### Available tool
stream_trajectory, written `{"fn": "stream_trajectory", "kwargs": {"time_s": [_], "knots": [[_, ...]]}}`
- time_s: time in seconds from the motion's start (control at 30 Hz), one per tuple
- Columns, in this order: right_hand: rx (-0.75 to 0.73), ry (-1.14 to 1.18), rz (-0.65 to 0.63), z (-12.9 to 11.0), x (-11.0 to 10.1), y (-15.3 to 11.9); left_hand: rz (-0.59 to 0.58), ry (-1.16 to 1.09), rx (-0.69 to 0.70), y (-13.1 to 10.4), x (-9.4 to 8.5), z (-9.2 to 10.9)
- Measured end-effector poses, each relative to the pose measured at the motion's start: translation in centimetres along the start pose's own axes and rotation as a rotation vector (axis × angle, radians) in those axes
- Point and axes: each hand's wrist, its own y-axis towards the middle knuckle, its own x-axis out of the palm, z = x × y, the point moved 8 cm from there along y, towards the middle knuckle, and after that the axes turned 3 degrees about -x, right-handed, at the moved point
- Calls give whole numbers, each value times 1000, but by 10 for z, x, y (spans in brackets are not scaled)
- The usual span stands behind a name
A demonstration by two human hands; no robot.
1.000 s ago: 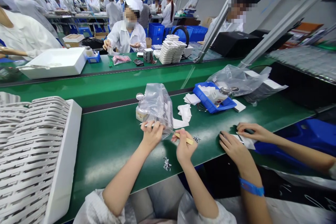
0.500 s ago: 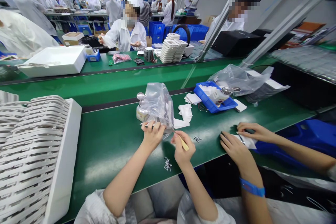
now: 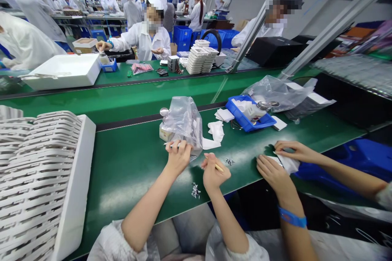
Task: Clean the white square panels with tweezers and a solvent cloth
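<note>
Two green benches (image 3: 128,163) flank a conveyor in a busy workroom of white-coated people. Left hand (image 3: 177,157) pinches a clear bag (image 3: 183,120) standing mid-bench; right hand (image 3: 212,171) is closed on a stick (image 3: 219,167). White trays (image 3: 36,163) stack left.

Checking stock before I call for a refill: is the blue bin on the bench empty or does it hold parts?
Not empty: the blue bin holds white pieces and round metal parts.
</note>
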Motion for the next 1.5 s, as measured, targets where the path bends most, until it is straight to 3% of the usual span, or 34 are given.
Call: {"fn": "stream_trajectory", "kwargs": {"time_s": [0.23,0.6,0.93,1.13,1.27,1.4,1.5], "knots": [[-93,-9,-75,-5,16,-3,16,21,-15,4,-4,1],[-294,-99,-89,-12,15,-9,37,33,0,6,-7,4],[-496,-187,-152,-21,24,-14,-22,-27,-45,3,1,0],[-470,-177,-143,-26,24,-13,-108,-136,-96,12,-2,-6],[-448,-161,-128,-25,24,-12,-175,-209,-204,24,-8,-13],[-414,-153,-116,-22,24,-11,-307,-245,-299,43,-5,-14],[-361,-147,-129,-20,25,-9,-439,-270,-290,61,-1,-10]]}}
